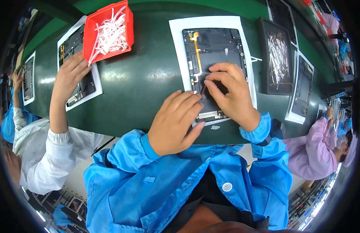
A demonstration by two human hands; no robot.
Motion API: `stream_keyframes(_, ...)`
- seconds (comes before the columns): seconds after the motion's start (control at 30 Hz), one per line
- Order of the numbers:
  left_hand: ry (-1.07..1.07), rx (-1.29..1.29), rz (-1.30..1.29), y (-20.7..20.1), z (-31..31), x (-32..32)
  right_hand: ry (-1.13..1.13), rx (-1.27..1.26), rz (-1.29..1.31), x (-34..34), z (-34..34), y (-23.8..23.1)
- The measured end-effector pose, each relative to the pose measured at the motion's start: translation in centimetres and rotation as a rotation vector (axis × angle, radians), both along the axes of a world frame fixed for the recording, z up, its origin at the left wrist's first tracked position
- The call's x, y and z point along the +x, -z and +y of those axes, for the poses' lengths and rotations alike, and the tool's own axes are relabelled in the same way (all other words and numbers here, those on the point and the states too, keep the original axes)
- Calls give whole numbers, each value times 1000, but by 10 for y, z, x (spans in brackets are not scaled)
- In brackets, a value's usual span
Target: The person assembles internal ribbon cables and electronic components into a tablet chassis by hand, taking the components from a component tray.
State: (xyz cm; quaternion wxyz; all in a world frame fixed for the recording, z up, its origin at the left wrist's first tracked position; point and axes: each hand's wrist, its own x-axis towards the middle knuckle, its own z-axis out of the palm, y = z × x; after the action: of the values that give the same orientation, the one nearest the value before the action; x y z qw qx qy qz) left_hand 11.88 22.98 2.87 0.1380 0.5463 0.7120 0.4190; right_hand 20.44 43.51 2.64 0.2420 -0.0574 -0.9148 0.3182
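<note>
A black tablet-like housing (211, 52) with its inside facing up lies on a white sheet (176, 35) in front of me. An orange flat ribbon cable (197, 54) runs down its left side. My right hand (232, 95) is over the housing's right half, thumb and index finger pinched on a thin brown strip (204, 90). The strip's lower end reaches toward my left fingertips. My left hand (175, 123) rests at the lower left edge of the housing, fingers stretched out and thumb apart. Part of the housing's lower half is hidden under both hands.
A red bin (130, 29) of white and pinkish strips stands at the far left. At the right is a dark tray (265, 73) of silvery strips. A co-worker's hand (69, 73) reaches over another housing (86, 86). More housings lie along the green table (149, 50).
</note>
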Motion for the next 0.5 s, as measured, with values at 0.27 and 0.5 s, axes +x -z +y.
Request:
stream_keyframes(0.27,69,-173,294,4,1,7,16,0,-69,-5,5,3)
stream_keyframes(0.5,56,-215,385,6,4,12,3,41,-79,-5,5,3)
